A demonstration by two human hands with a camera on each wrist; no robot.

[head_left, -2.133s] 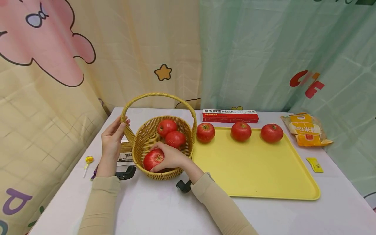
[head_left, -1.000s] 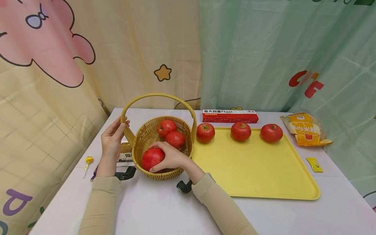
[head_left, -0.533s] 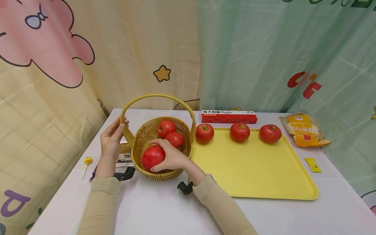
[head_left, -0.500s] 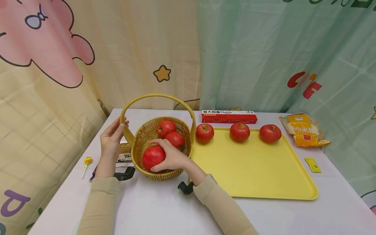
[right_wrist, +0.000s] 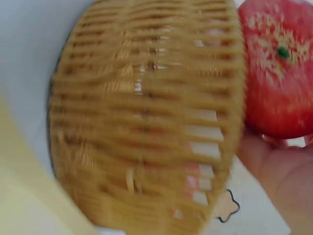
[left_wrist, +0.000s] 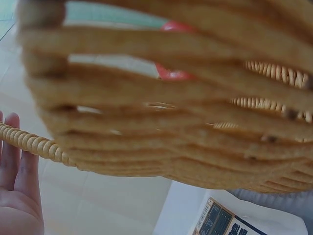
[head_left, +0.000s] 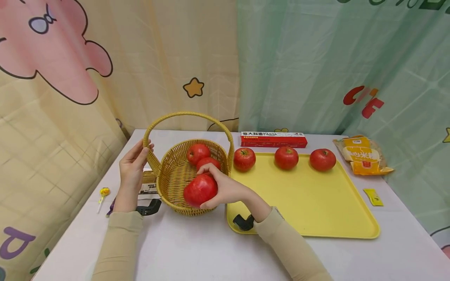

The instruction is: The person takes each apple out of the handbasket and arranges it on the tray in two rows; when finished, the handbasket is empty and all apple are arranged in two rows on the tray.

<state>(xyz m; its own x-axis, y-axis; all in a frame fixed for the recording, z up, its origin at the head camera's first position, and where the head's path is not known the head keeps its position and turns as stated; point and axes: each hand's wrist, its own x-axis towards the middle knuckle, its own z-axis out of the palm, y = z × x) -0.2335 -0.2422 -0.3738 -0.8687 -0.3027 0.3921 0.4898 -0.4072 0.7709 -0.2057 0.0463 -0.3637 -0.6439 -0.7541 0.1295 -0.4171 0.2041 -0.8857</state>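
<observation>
My right hand (head_left: 225, 189) grips a red apple (head_left: 199, 190) just above the front rim of the wicker basket (head_left: 175, 175); the right wrist view shows the same apple (right_wrist: 279, 68) against my palm beside the basket wall (right_wrist: 146, 122). Two more apples (head_left: 198, 153) lie inside the basket. My left hand (head_left: 133, 166) holds the basket's handle (head_left: 149, 150) at its left base, fingers straight along it; the left wrist view shows the fingers (left_wrist: 14, 171) touching the handle (left_wrist: 34, 143). Three apples (head_left: 286, 157) stand in a row along the yellow tray's (head_left: 316, 210) far edge.
A red pasta box (head_left: 273, 139) lies behind the tray. An orange food bag (head_left: 362, 154) and a small yellow sachet (head_left: 373, 197) sit at the right. A lollipop (head_left: 104, 193) and a printed card (head_left: 149, 188) lie left of the basket. Curtains hang close behind the table.
My right hand has lifted the apple up out of the basket's front and moved it rightward toward the tray. The left hand stays on the handle.
</observation>
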